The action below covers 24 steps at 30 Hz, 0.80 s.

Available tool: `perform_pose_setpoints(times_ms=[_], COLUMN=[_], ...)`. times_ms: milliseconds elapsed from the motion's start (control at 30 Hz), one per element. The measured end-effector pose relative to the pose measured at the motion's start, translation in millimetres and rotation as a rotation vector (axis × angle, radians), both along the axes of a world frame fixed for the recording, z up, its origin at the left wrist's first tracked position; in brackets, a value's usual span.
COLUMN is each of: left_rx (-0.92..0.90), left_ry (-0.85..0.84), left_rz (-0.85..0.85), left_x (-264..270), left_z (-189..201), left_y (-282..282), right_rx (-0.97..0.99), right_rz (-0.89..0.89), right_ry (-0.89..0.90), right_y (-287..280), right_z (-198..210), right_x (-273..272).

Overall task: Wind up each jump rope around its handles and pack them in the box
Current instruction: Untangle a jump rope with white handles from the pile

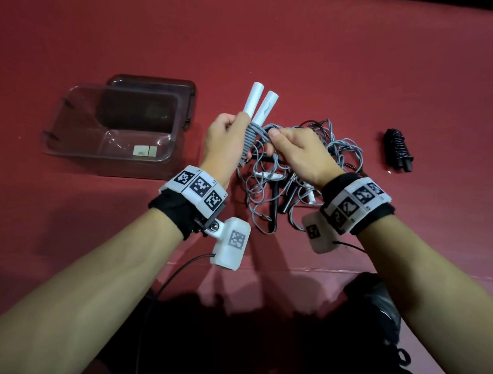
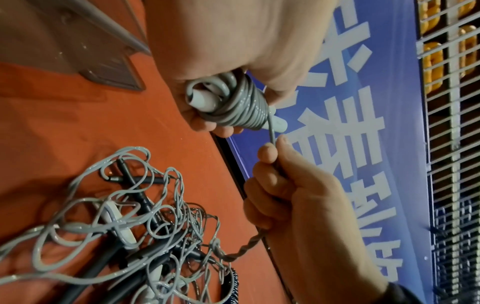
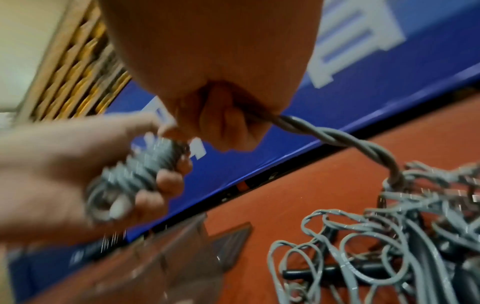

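One rope half wound, several more waiting in the tangle.

You are on the winding step: your left hand [image 1: 224,140] is wrapped around a pair of white handles [image 1: 259,102] near the middle of the head view, their tops pointing up and away, with a tight grey coil [image 2: 239,105] already built around their lower part. Your right hand [image 1: 295,152], just right of it, pinches the grey cord [image 2: 271,133] between thumb and forefinger, the rest trailing twisted into the tangled pile [image 1: 291,177] below. Next you likely need another turn around the handles, keeping tension while the tail pulls free of the knots. A finished black bundle [image 1: 398,149] lies at right; the clear box [image 1: 109,130] sits open at left with no rope in it.
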State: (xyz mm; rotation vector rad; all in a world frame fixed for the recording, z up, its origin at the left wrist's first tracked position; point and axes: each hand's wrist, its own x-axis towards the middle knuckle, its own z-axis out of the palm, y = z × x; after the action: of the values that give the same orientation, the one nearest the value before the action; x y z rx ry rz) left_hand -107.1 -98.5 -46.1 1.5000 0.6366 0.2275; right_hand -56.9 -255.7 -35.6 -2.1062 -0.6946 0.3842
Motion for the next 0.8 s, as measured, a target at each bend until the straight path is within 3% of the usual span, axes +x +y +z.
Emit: perform_pose_setpoints(times_ms=[67, 200, 367, 467, 567, 667, 733, 800], left_rx=[-0.129, -0.431, -0.719, -0.859, -0.902, -0.907, -0.872, -0.655], left_ry=[0.004, 0.021, 0.041, 0.082, 0.139, 0.176, 0.162, 0.043], left_rz=[-0.020, -0.198, -0.339, -0.384, -0.456, -0.534, -0.489, -0.339], left_x=[-0.3, -6.0, -12.7, -14.5, -15.9, -17.0, -14.8, -10.1], left_z=[1.4, 6.9, 16.4, 20.8, 21.2, 18.9, 18.3, 15.0], left_y=[-0.5, 0.8, 1.9, 4.9, 9.1, 11.8, 4.1, -3.9], right_rx=[0.036, -0.010, 0.123, 0.269, 0.345, 0.371, 0.461, 0.509], right_rz=[0.026, 0.090, 0.015, -0.046, -0.048, 0.104, 0.053, -0.083], right_ry=[0.118, 0.045, 0.084, 0.301, 0.571, 0.633, 0.655, 0.660], right_y=[-3.1, -11.7, -12.9, -1.2, -2.3, -6.9, -9.0, -6.5], right_z=[3.0, 4.7, 6.8, 4.7, 3.8, 1.9, -2.3, -6.8], right_x=[6.4, 16.8, 16.5, 8.9, 8.1, 6.8, 6.3, 7.7])
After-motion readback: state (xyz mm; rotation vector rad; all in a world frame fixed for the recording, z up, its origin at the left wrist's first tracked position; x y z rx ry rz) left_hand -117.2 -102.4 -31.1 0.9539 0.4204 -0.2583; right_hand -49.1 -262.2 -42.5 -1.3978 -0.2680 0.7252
